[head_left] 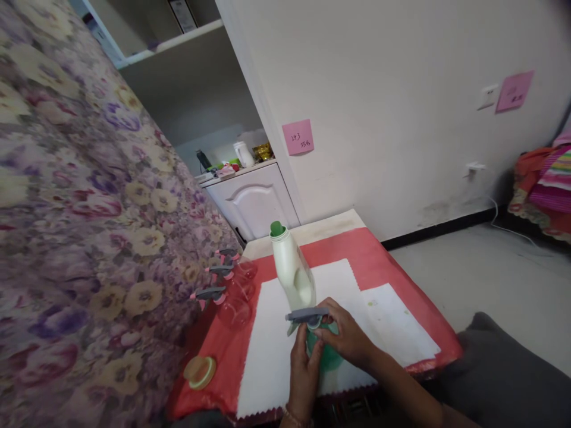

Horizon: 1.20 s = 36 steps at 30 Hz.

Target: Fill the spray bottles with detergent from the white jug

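- The left hand has its thumb and fingers curled in close around the neck of a green spray bottle, just below the head.
- The right hand is bent around the rear of the gray trigger spray head, fingers pinched in, thumb at the collar; the fingers hide how the head meets the neck.
- The green spray bottle is near the table's front edge, over a white scallop-edged cloth; whether its base touches the cloth I cannot tell.
- A pale green jug with a green spout stands just beyond the hands on that cloth.
- Three pink-tinted clear spray bottles with gray trigger heads stand in a row along the left side of the red table cover.
- A round tan piece with a pale green rim lies at the cover's front left, well apart from both hands.
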Motion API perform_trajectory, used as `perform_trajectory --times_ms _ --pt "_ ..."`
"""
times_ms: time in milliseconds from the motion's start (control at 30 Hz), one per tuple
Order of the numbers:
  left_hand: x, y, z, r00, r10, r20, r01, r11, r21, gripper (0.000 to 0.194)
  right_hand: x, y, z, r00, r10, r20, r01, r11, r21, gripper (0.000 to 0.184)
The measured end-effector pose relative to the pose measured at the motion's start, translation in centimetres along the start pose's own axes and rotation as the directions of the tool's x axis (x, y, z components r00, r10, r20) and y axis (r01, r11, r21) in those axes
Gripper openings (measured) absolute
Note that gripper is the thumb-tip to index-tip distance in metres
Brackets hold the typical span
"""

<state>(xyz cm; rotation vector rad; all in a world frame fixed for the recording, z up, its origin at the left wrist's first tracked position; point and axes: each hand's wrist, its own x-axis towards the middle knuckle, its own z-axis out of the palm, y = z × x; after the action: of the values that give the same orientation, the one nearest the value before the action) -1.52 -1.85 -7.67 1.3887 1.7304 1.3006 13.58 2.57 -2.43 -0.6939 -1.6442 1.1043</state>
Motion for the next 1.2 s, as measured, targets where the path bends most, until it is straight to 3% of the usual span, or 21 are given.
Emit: perform_trajectory --times_ms 100,200,367,600,967,1200 --pt "0.0 0.0 0.1 1.000 -0.005 -0.013 0.005 1.000 -0.001 0.063 0.0 0.0 0.1 0.997 0.061 -0.049 -0.062 0.998 -0.014 0.032" --pt "-0.2 0.4 0.0 1.000 -0.008 -0.011 0.008 1.000 -0.006 0.061 0.0 0.0 0.4 0.987 0.110 -0.116 -0.115 0.993 -0.036 0.027" --pt "-0.3 1.8 0.0 0.997 0.060 0.052 -0.059 0.998 -0.029 0.054 -0.1 -0.5 0.4 0.990 0.020 -0.137 -0.017 0.999 0.027 0.020" --pt "-0.4 1.7 0.2 0.999 0.025 0.030 -0.024 0.999 -0.030 0.057 -0.4 -0.7 0.5 0.979 0.080 -0.188 -0.072 0.996 0.049 0.011" --pt "-0.2 2.9 -0.3 0.988 0.117 0.099 -0.117 0.993 -0.012 0.045 -0.8 -3.3 -0.2 0.980 0.040 -0.196 -0.008 0.986 0.165 0.015" --pt "-0.9 4.5 -0.2 0.983 0.156 0.101 -0.152 0.987 -0.044 0.053 -0.9 -3.6 -0.4 0.974 0.041 -0.223 0.018 0.967 0.254 0.020"
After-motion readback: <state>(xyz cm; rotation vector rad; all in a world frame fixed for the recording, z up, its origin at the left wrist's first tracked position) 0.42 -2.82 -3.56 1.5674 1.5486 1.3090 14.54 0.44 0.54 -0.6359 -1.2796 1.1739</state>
